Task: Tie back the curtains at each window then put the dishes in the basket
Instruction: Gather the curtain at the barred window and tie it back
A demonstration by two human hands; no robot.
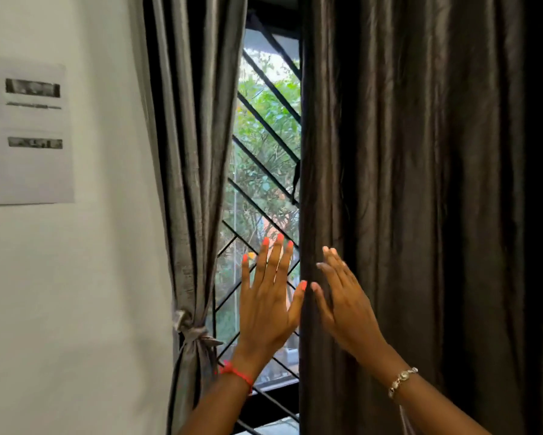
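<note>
The right curtain [421, 183], dark and heavily pleated, is hanging loose and covering the right side of the view from top to bottom. Its inner edge is falling straight down beside the open strip of window. The white wall [91, 277] is filling the left side. The left curtain [195, 152], a lighter grey, is hanging between wall and window and is drawn in low down, where a knotted fabric tie [191, 334] is cinching it against the wall side. Between the two curtains the window [264, 136] is showing black diagonal bars with green leaves outside. A sheet of paper [25, 133] with blurred print is sticking to the wall at upper left.

The left hand [267, 296] is reaching up in front of the window gap, back toward the camera, fingers straight and spread, gripping nothing; its thumb tip is lying at the right curtain's edge. The right hand [342, 306] is resting flat on that same edge fold, fingers straight and together, not curled round the cloth. A red thread band [235, 373] is circling the left wrist, and a beaded bracelet [402, 379] the right.
</note>
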